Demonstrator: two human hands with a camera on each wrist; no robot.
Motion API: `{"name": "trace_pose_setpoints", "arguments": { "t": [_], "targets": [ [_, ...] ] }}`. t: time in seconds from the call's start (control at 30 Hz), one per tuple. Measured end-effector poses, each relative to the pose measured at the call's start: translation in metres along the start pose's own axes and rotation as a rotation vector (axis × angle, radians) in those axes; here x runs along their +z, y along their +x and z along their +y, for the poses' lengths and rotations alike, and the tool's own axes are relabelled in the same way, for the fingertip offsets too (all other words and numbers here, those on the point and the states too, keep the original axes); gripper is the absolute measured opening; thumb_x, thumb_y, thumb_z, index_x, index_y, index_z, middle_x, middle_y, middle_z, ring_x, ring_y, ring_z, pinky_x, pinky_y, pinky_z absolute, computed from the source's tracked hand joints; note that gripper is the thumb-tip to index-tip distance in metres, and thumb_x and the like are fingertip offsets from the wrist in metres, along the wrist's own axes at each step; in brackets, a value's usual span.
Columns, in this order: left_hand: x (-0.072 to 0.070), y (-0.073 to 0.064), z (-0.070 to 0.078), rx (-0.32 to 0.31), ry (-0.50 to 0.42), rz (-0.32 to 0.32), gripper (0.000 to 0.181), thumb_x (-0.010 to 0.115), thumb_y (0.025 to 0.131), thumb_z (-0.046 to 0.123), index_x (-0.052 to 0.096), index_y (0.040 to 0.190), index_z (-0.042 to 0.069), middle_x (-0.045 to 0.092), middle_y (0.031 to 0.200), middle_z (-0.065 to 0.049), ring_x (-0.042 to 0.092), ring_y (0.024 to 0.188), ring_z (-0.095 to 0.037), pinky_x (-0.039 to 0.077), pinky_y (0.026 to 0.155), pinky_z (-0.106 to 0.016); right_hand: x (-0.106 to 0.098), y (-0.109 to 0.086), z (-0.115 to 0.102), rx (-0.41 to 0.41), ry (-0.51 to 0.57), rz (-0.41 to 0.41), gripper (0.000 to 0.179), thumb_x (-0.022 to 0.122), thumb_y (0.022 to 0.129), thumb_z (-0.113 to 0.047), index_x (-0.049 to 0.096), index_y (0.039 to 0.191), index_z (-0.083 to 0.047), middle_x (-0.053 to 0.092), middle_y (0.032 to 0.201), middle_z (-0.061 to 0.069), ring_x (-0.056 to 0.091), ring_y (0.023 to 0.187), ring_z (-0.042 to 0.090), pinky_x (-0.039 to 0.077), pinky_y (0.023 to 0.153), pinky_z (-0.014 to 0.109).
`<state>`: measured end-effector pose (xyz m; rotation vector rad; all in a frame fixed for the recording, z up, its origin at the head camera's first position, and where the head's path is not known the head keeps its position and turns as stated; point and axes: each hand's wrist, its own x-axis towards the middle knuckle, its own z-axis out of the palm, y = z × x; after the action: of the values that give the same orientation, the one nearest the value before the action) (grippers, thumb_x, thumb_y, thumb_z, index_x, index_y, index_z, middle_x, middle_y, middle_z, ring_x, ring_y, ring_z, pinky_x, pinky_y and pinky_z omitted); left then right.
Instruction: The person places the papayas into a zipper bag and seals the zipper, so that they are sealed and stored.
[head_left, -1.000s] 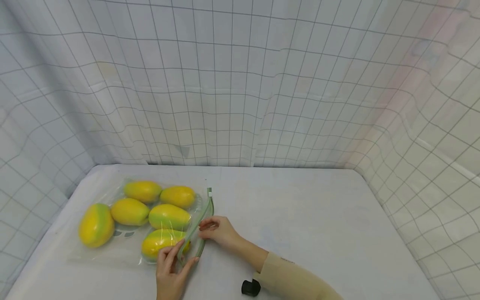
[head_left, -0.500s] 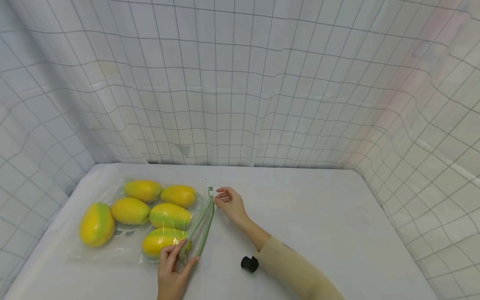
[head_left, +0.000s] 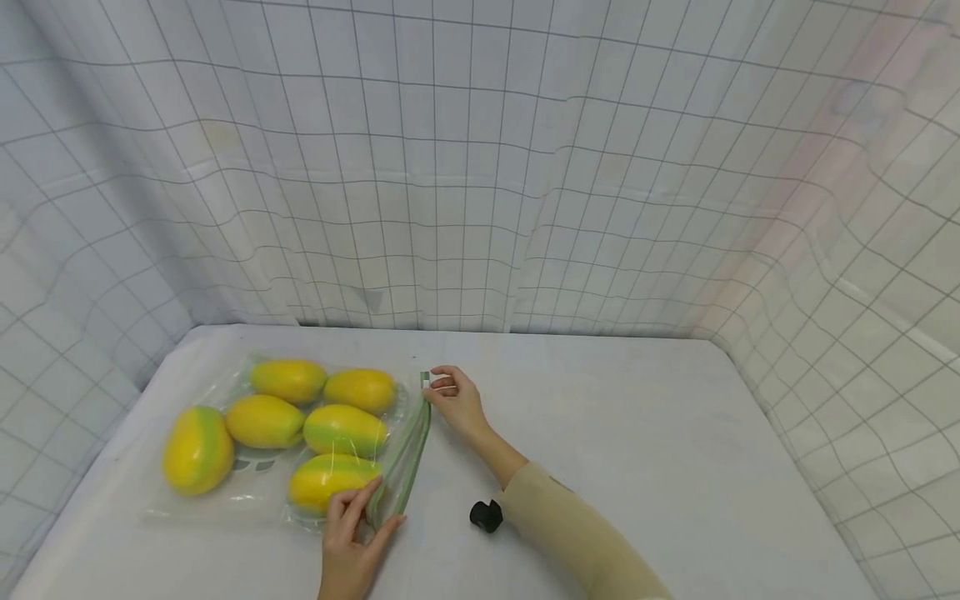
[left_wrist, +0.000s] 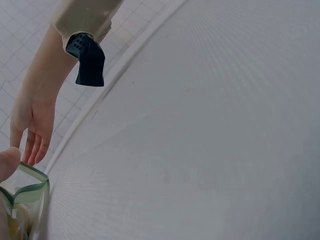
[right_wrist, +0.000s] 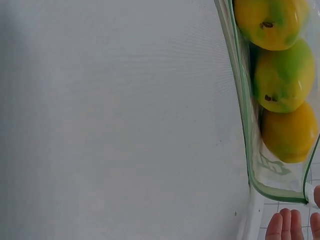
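A clear zip bag point(head_left: 255, 500) with a green-edged mouth lies on the left half of the table. Inside are several yellow-green, papaya-like fruits point(head_left: 345, 430). My left hand point(head_left: 350, 542) grips the near end of the mouth, index finger on one lip and thumb by the other. At the far end my right hand point(head_left: 459, 407) pinches the bag's corner by its small white slider point(head_left: 426, 380), the other fingers loosely bent. Between the hands the two green lips point(right_wrist: 245, 110) stand apart. In the left wrist view, only the left thumb point(left_wrist: 7, 162) shows clearly.
A black wrist device point(head_left: 486, 516) sits beside the right sleeve point(head_left: 570, 533). The white table point(head_left: 637, 450) extends to the right of the bag. Gridded white curtains point(head_left: 480, 167) hang behind and at both sides.
My right hand has moved from the middle of the bag's mouth to its far end and now touches the corner by the slider. The left hand stays at the near end.
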<state>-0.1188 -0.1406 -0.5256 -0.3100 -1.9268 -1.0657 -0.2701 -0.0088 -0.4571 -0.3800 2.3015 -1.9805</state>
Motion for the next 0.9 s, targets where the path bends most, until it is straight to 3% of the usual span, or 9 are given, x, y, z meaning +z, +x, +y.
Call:
{"name": "trace_pose_setpoints", "arguments": {
  "t": [0.13,0.23,0.47,0.73,0.9],
  "targets": [
    [0.003,-0.012,-0.016,-0.010,0.011,-0.011,0.058,0.062,0.079,0.043,0.063,0.103,-0.009,0.047,0.085,-0.015,0.039,0.076,-0.008,0.033,0.064,-0.011,0.001,0.003,0.004,0.001,0.015,-0.010,0.034,0.061,0.083,0.002,0.052,0.115,0.008,0.057,0.100,0.029,0.057,0.088,0.036,0.047,0.068,0.023],
    [0.004,-0.016,-0.020,-0.021,0.011,-0.020,0.057,0.062,0.078,0.043,0.063,0.105,-0.008,0.047,0.086,-0.014,0.039,0.076,-0.007,0.033,0.063,-0.012,0.003,0.005,0.008,0.010,0.024,-0.012,0.034,0.061,0.082,0.002,0.052,0.115,0.008,0.057,0.100,0.029,0.057,0.087,0.035,0.046,0.068,0.022],
    [0.005,-0.017,-0.023,-0.004,0.004,-0.028,0.058,0.061,0.078,0.043,0.063,0.103,-0.009,0.046,0.083,-0.014,0.037,0.070,-0.006,0.033,0.059,-0.013,0.005,0.005,0.011,0.003,0.059,-0.014,0.035,0.061,0.081,0.006,0.051,0.115,0.008,0.055,0.101,0.032,0.056,0.087,0.039,0.044,0.065,0.019],
    [0.005,-0.017,-0.020,-0.023,0.000,-0.042,0.056,0.063,0.078,0.042,0.063,0.106,-0.007,0.045,0.085,-0.012,0.037,0.071,-0.006,0.033,0.061,-0.013,0.006,0.005,0.012,-0.023,0.052,0.005,0.033,0.061,0.080,0.007,0.053,0.113,0.009,0.055,0.098,0.032,0.055,0.083,0.035,0.042,0.065,0.017],
    [0.005,-0.016,-0.021,0.019,0.025,-0.032,0.056,0.062,0.080,0.043,0.063,0.104,-0.008,0.044,0.085,-0.014,0.036,0.070,-0.006,0.033,0.059,-0.014,0.008,0.007,0.014,-0.032,0.058,0.026,0.031,0.061,0.080,0.008,0.054,0.110,0.010,0.055,0.095,0.032,0.055,0.083,0.033,0.042,0.066,0.017]
  ]
}}
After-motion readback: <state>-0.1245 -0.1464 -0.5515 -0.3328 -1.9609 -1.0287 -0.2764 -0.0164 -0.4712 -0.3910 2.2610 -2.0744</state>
